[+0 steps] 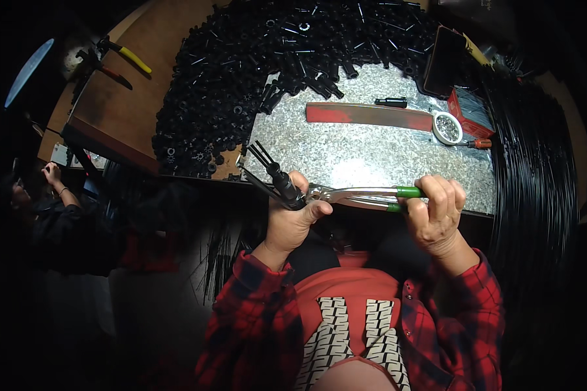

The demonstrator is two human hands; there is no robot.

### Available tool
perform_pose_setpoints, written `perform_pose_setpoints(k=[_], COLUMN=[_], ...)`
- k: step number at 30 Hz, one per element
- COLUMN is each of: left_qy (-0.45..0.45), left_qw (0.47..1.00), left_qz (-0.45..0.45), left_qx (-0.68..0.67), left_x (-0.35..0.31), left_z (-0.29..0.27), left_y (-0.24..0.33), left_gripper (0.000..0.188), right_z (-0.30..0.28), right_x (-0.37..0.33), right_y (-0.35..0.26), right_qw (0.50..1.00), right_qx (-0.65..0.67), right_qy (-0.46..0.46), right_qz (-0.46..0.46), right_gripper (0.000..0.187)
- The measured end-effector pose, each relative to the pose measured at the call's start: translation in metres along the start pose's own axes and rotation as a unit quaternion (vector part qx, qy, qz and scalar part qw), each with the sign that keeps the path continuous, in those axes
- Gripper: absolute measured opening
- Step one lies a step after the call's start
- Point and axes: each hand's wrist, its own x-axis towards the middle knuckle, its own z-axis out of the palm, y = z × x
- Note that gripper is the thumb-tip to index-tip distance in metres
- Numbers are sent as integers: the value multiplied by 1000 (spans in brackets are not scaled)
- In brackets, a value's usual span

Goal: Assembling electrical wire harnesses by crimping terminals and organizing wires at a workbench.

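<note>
My left hand [285, 228] is closed around a black tubular fitting [284, 184] with several thin black rods sticking out of it toward the upper left. In my right hand [439, 215] are the green grips of a pair of metal pliers [362, 193], with the fingers wrapped over them. The head of the pliers meets the lower right end of the fitting, between my left thumb and fingers. What lies inside the jaws is too small to make out. Both hands are above the near edge of the speckled grey work surface [346, 153].
A heap of black tubular parts [235, 72] covers the far side. A worn red strip [365, 114], a small black tube [391, 102], a white dish rim [437, 133] with metal bits, a red box [460, 107] and an orange-handled screwdriver [479, 143] lie right, beside long black rods [535, 150]. Another person's hand [52, 173] shows far left.
</note>
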Motion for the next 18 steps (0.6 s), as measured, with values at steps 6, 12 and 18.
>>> perform_pose_setpoints(k=[6,12,18], left_qy=[5,-13,-127], left_qw=[1000,1000,983], left_qz=[-21,-24,-68], left_qx=[-6,-9,-109], left_x=[-1,-4,-9], left_z=[-1,-11,-8], left_y=[4,-2,14], left_gripper=[49,57,65], right_z=[-6,-18,-40], right_x=[8,1,-2], right_y=[3,2,8], right_qw=[999,950,783], right_qx=[35,253,490], right_qy=[-36,-174,-343], right_qz=[-21,56,170], right_gripper=[13,23,29])
